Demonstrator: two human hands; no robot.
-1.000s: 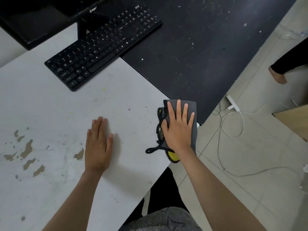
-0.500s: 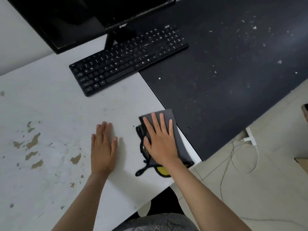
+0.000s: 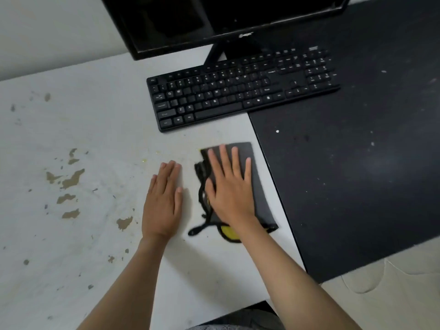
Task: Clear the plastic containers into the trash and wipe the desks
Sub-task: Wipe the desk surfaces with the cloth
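White desk (image 3: 95, 129): flat hands, right (image 3: 229, 189) pressing cloth (image 3: 258, 186).

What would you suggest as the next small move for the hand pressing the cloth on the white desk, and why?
Probably slide the right hand, flat on the dark grey folded cloth, leftward over the white desk top. The chipped, brownish marks lie on that side, past the left hand, which would likely need to lift or shift aside first. The black keyboard blocks wiping further forward.
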